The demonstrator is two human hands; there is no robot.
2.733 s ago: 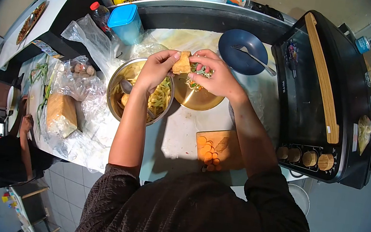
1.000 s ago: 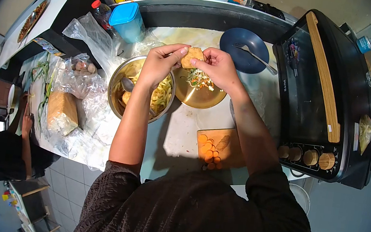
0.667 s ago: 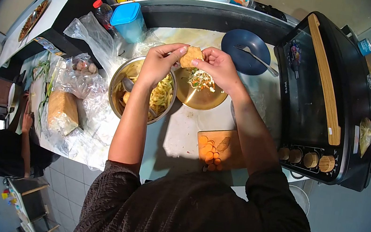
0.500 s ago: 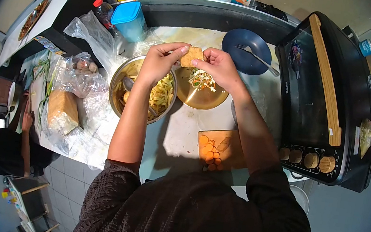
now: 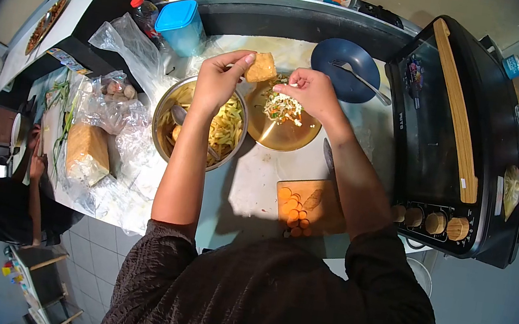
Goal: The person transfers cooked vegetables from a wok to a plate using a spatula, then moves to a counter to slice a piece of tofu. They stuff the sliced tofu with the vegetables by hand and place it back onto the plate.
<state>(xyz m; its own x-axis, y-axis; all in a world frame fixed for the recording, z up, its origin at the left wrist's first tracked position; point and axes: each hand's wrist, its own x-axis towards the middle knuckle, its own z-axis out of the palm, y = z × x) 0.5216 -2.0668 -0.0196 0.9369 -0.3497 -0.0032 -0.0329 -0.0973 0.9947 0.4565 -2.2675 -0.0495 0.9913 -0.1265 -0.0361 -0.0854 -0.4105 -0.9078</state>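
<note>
A golden-brown square piece of food (image 5: 262, 68) is pinched between the thumb and fingers of my left hand (image 5: 223, 77). My right hand (image 5: 312, 94) has its fingertips pressed together over the amber plate (image 5: 269, 138); a small white bit shows at them. Below the fingertips, a pile of chopped white, orange and green filling (image 5: 283, 109) lies on that plate. To the plate's left, a metal pot (image 5: 157, 141) holds pale cut strips and a spoon, partly behind my left forearm.
A dark blue plate (image 5: 351, 87) with a fork lies behind my right hand. The black oven (image 5: 438, 141) stands at the right. A wooden board (image 5: 326, 204) bears orange slices. Plastic bags (image 5: 132, 144) lie at left, near another person (image 5: 1, 208).
My right hand has let go of the golden-brown piece and moved slightly right. My left hand has shifted slightly up and left with the piece.
</note>
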